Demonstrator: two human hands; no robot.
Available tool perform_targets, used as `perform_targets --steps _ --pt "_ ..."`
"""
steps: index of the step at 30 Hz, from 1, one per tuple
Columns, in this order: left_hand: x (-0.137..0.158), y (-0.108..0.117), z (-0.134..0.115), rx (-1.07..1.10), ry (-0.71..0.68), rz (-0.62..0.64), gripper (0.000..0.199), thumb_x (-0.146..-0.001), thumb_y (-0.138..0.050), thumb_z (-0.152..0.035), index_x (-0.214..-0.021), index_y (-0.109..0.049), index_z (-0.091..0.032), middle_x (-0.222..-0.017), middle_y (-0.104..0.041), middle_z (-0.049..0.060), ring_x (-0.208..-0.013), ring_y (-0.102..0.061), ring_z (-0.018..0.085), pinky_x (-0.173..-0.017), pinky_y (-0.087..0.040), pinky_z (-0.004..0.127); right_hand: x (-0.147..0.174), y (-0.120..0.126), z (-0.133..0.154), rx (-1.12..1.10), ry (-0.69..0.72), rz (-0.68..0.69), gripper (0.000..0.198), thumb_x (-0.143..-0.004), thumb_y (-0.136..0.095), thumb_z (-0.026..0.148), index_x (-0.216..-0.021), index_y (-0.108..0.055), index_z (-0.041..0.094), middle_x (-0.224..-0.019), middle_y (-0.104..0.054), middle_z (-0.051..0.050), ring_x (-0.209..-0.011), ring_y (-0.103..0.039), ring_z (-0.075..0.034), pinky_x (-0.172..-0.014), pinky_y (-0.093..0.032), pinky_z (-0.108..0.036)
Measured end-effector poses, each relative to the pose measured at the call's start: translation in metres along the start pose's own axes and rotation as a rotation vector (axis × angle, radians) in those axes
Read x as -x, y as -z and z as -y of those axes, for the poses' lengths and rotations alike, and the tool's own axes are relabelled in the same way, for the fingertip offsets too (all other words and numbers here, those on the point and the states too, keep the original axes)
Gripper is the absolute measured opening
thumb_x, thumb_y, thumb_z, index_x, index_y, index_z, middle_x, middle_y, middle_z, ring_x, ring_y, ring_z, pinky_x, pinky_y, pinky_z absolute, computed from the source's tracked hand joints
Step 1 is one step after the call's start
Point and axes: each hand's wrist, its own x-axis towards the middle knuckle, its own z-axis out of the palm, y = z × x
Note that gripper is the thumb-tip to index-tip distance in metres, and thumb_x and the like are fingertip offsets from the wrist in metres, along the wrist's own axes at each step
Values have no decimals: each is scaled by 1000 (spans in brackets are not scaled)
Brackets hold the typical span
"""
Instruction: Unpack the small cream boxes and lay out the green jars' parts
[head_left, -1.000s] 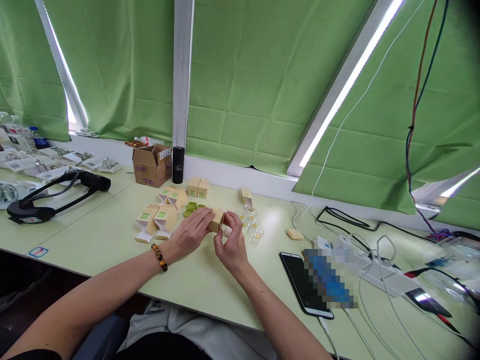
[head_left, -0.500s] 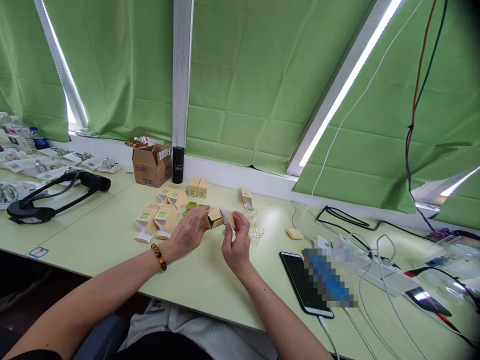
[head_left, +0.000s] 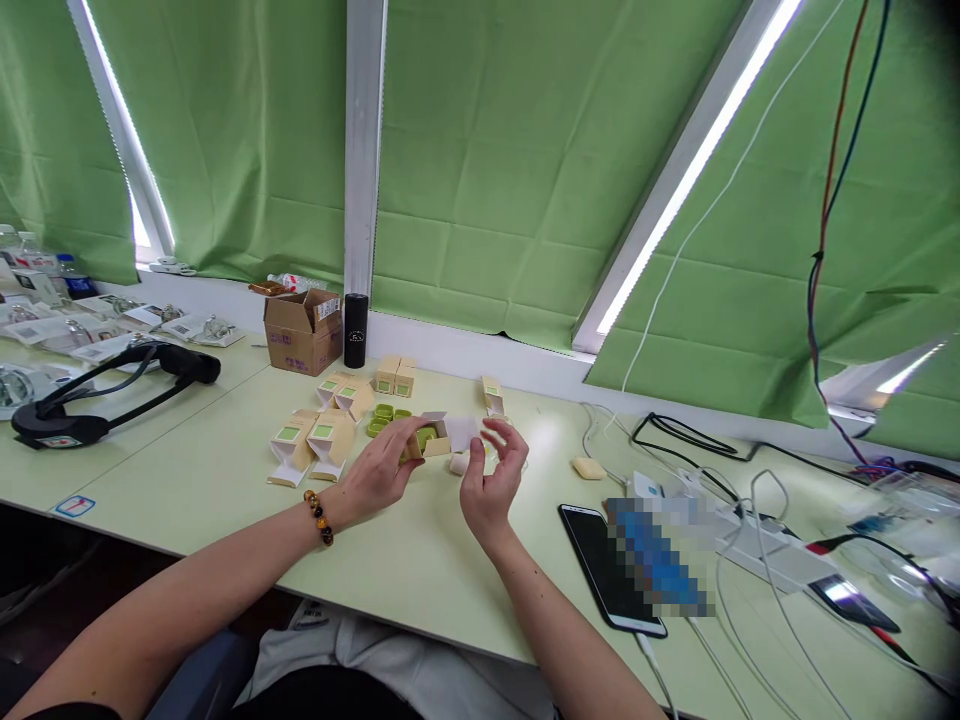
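Note:
My left hand (head_left: 381, 462) grips a small kraft cardboard box (head_left: 437, 446) tilted on its side, its open end facing right. A green piece (head_left: 425, 437) shows inside, and the pale flap (head_left: 461, 432) sticks out to the right. Just right of the flap is my right hand (head_left: 493, 478), fingers curved and apart, holding nothing I can see. A small pale object (head_left: 459, 463) is below the flap. Behind the left hand are several small green containers (head_left: 384, 412). Several clear plastic pieces (head_left: 491, 455) are partly hidden by the right hand.
Several kraft boxes with green labels (head_left: 330, 432) stand to the left, one more box (head_left: 492, 394) at the back. Behind are a larger carton (head_left: 303, 335) and a black cylinder (head_left: 356, 330). A headset (head_left: 112, 390) lies left; a phone (head_left: 609, 570), cables and a cream piece (head_left: 589, 468) lie right.
My right hand has let go of the box's end and moved slightly right, its fingers spreading. The flap now stands out, and the green piece inside the box has come into view.

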Motion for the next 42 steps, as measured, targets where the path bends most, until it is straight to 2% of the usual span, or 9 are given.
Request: perform_targets --steps 5,10,14,18,21,26,34,38,42 --pt "1 -1 1 -44 -26 -16 74 -100 -56 -12 -166 -25 -24 -141 -61 18 -134 -60 30 -109 -56 53 -4 7 -4 242 299 36 43 -94 -53 11 -129 -67 33 -138 -51 -12 -145 -41 -37 -120 -36 -71" --pt "2 -1 3 -82 -26 -34 72 -100 -54 -11 -165 -27 -22 -142 -61 18 -135 -59 31 -110 -56 53 -3 9 -3 332 368 226 55 -86 -50 1 -118 -76 37 -149 -49 -5 -153 -30 -37 -119 -39 -71" --pt "1 0 8 -110 4 -54 73 -100 -55 -12 -166 -26 -22 -147 -59 18 -138 -57 33 -111 -55 55 2 10 -5 285 383 222 44 -77 -59 4 -103 -77 34 -151 -52 -2 -152 -32 -40 -118 -37 -77" --pt "0 1 10 -113 3 -59 73 -100 -53 -12 -166 -25 -23 -149 -58 18 -139 -57 32 -112 -55 56 6 12 -5 245 380 336 31 -70 -64 8 -89 -74 30 -160 -47 2 -156 -25 -45 -118 -32 -81" --pt "-1 2 8 -132 -18 -59 70 -100 -51 -9 -165 -28 -23 -145 -60 17 -137 -58 32 -111 -56 55 6 12 -1 254 382 359 33 -70 -66 9 -95 -75 29 -163 -44 1 -157 -24 -46 -119 -32 -80" --pt "-5 5 1 -198 -80 -59 66 -102 -49 -8 -164 -32 -22 -140 -64 17 -134 -60 30 -110 -57 53 3 8 6 300 418 230 42 -83 -68 16 -121 -74 33 -156 -50 -6 -153 -31 -43 -118 -37 -74" --pt "1 5 -2 -378 -322 -12 66 -102 -50 -5 -164 -36 -23 -148 -60 18 -144 -55 31 -111 -57 51 12 -6 5 311 120 236 12 -95 -64 23 -93 -75 24 -130 -61 -13 -144 -39 -36 -114 -45 -60" --pt "0 6 -2 -378 -298 -5 67 -101 -51 -4 -163 -39 -24 -146 -61 18 -144 -55 31 -112 -56 50 13 -9 3 190 -26 206 18 -97 -65 28 -81 -71 24 -121 -66 -12 -138 -46 -33 -114 -43 -58" --pt "-6 10 4 -405 -219 -54 70 -99 -47 -1 -164 -37 -25 -144 -62 18 -142 -56 31 -110 -57 51 10 -8 4 -18 -189 177 17 -97 -67 36 -86 -67 23 -132 -67 -13 -139 -53 -31 -117 -42 -55"
